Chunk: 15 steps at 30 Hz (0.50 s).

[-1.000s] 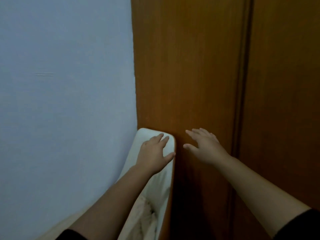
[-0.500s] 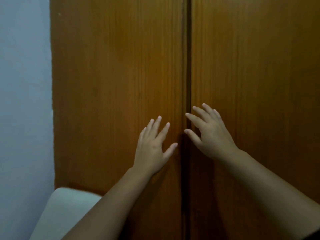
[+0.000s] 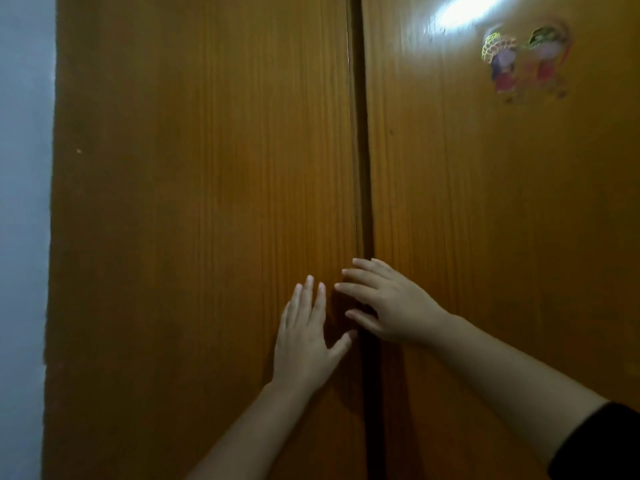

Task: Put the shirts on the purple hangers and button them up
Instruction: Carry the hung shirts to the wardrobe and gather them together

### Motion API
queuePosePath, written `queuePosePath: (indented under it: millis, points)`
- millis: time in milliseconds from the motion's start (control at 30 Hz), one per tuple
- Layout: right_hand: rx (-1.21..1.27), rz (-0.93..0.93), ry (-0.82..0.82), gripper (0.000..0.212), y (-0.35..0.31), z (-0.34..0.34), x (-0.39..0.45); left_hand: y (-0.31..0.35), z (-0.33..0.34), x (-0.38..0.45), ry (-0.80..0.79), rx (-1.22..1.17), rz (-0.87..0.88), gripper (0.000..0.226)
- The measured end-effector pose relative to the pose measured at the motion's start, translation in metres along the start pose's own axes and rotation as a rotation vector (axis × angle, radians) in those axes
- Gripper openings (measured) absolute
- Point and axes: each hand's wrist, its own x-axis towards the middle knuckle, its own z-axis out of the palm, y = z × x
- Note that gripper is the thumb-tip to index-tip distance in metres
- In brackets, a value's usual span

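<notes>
Two brown wooden wardrobe doors fill the view, the left door [image 3: 201, 237] and the right door [image 3: 502, 220], with a narrow dark gap [image 3: 362, 168] between them. My left hand [image 3: 304, 337] lies flat with straight fingers on the left door, beside the gap. My right hand [image 3: 388, 303] reaches across the gap with spread fingers, its fingertips over the left door's edge. Both hands hold nothing. No shirts or purple hangers are in view.
A pale blue wall [image 3: 24, 202] runs down the left side beside the wardrobe. A colourful cartoon sticker [image 3: 524, 62] sits high on the right door, under a bright light reflection [image 3: 464, 10].
The view has swung right and up from the wall and a white cushioned edge to the wardrobe doors. Both hands have come closer together at the gap between the doors.
</notes>
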Motion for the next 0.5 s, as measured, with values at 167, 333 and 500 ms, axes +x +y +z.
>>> queuePosePath:
  millis: [167, 333, 500]
  points:
    - [-0.054, -0.079, -0.024, 0.049, 0.025, -0.02, 0.017, 0.009, 0.0, 0.019, 0.031, 0.017, -0.041, 0.097]
    - [-0.074, -0.212, -0.045, 0.054, 0.048, -0.025, 0.035, 0.021, 0.01, 0.043, 0.056, 0.011, -0.095, 0.107]
    - [-0.08, -0.367, 0.042, 0.049, 0.063, -0.017, 0.047, 0.027, 0.027, 0.057, 0.07, 0.066, -0.16, 0.112]
